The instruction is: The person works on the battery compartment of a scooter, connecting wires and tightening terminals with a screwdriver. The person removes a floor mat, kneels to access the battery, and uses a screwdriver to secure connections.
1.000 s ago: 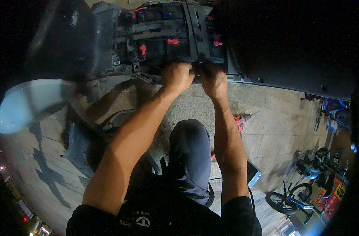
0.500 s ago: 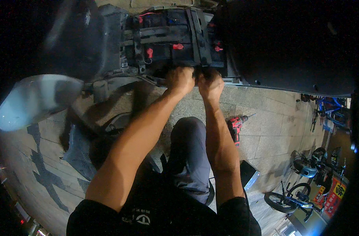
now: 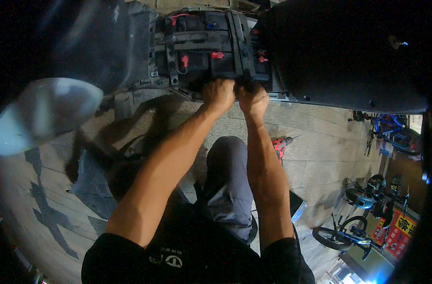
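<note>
Black batteries (image 3: 194, 61) with red terminal caps (image 3: 217, 55) sit in an open compartment of a scooter-like vehicle, crossed by dark straps (image 3: 243, 47). At the compartment's near edge my left hand (image 3: 219, 94) is closed, knuckles up; what its fingers grip is hidden. Close on its right, my right hand (image 3: 254, 100) is closed around the lower end of a black strap, partly lost in shadow. The two hands are almost touching.
A red and black power drill (image 3: 280, 147) lies on the paving right of my knee (image 3: 227, 158). A dark panel (image 3: 90, 184) rests on the ground at left. Glossy pale bodywork (image 3: 45, 116) juts out at left. Bicycles (image 3: 341, 236) stand farther right.
Both hands stay closed at the same edge with little visible movement. The view has shifted slightly, so the compartment sits a little farther right and the ground things a little higher.
</note>
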Motion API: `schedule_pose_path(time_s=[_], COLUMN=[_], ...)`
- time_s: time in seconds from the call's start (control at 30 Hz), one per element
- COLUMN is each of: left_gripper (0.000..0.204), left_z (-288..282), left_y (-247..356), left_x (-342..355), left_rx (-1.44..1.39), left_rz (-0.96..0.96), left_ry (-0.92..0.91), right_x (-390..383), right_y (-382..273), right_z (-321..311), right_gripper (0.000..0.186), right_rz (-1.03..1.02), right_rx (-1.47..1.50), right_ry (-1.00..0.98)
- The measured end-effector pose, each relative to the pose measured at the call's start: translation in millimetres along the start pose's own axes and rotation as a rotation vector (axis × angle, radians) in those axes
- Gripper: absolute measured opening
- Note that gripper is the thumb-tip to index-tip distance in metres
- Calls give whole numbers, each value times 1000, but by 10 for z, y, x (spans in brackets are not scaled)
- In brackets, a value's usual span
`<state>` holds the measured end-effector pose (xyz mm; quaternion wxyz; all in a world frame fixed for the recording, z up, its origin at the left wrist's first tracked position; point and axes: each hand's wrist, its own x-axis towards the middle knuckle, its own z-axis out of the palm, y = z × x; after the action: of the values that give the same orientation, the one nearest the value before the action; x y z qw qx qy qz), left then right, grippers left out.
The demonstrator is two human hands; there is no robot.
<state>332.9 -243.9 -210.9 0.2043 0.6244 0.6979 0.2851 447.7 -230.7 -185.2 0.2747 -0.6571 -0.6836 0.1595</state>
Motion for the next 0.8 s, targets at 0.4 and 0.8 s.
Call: schedule_pose_path(time_s=[0.4, 0.8], left_gripper=[14, 13], left_z=[79, 43], left_y=[-99, -62], left_x=[54, 53], left_rx=[-67, -81], left_rz=[0, 19], left_ry=[-99, -52], right_x=[-89, -64], right_y=[153, 136], right_z=[196, 90], right_gripper=[30, 24], right_rz=[11, -146], right_rx=[32, -7], right_ry=[87, 125])
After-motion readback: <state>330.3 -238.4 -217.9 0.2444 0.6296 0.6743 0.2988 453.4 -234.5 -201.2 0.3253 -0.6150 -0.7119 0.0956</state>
